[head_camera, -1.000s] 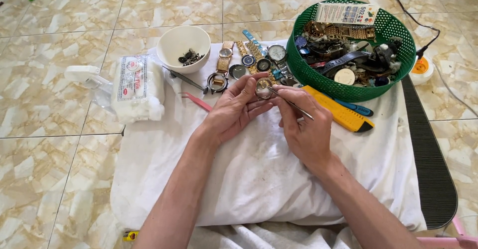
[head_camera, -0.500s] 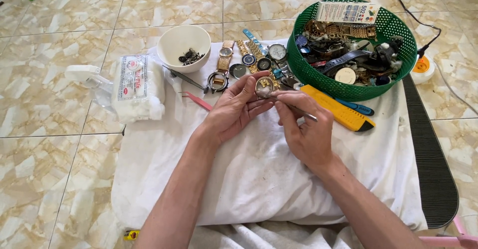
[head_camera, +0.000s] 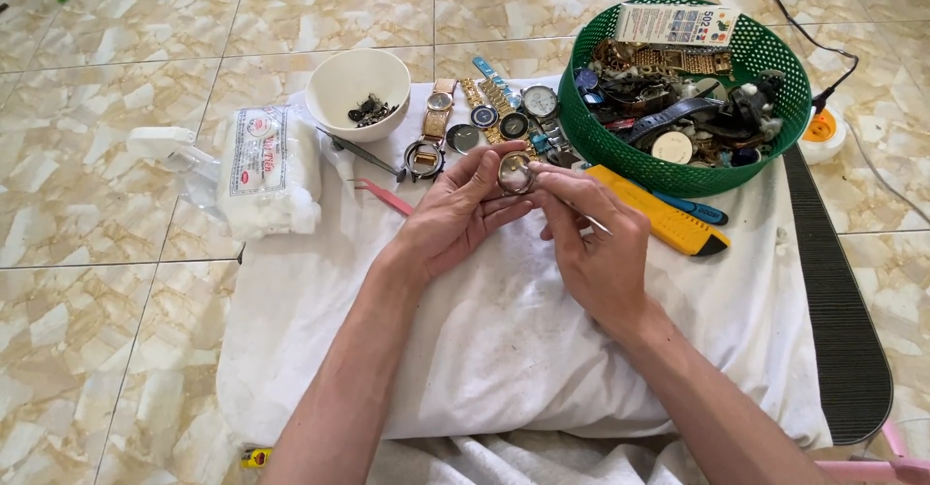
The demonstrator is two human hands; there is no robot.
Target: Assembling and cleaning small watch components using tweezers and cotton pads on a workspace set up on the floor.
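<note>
While the left hand (head_camera: pixel 455 216) pinches a small round gold watch case (head_camera: pixel 514 171) between closed fingertips, the right hand (head_camera: pixel 591 252) grips a thin metal pick (head_camera: pixel 586 218) against it, above the white cloth (head_camera: pixel 484 349) on the tiled floor, near its far edge beside the green plastic basket (head_camera: pixel 775 59).

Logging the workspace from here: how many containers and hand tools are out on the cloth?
Bowls: 1, white bowl
Baskets: 1, green basket
Utility knives: 1, yellow
Tweezers lying loose: 2, dark and pink
Total: 5
</note>
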